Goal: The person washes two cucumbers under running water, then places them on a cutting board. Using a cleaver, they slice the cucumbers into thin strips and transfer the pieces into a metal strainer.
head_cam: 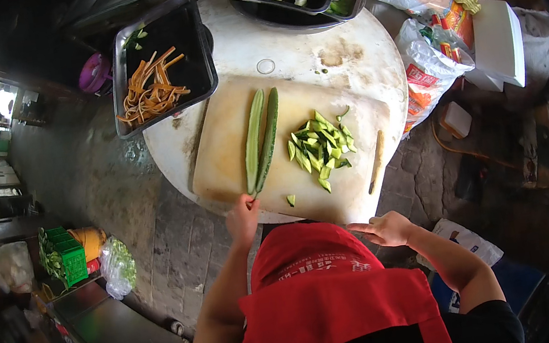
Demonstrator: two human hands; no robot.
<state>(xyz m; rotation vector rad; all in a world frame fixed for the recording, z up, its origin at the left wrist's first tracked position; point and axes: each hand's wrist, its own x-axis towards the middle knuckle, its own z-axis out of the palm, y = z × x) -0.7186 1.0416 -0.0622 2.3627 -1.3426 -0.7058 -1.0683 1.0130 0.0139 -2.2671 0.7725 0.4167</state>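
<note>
A worn plastic cutting board (218, 142) lies on a round white table. Two long cucumber halves (262, 139) rest side by side on its left part, one cut face up, the other showing more green skin. My left hand (243, 220) pinches their near ends at the board's edge. Right of them is a pile of cut cucumber pieces (323, 147), with a single cucumber piece (291, 200) nearer me. My right hand (383, 229) is beside the board's near right corner, in front of the red apron, index finger extended; whether it holds anything cannot be made out.
A metal tray (168, 115) with orange-brown strips overhangs the table's left side. Stacked trays (279, 9) with leafy greens and cauliflower stand at the back. Filled plastic bags (428, 73) and a white foam box (500, 45) are at the right. A green crate (73, 255) is at left.
</note>
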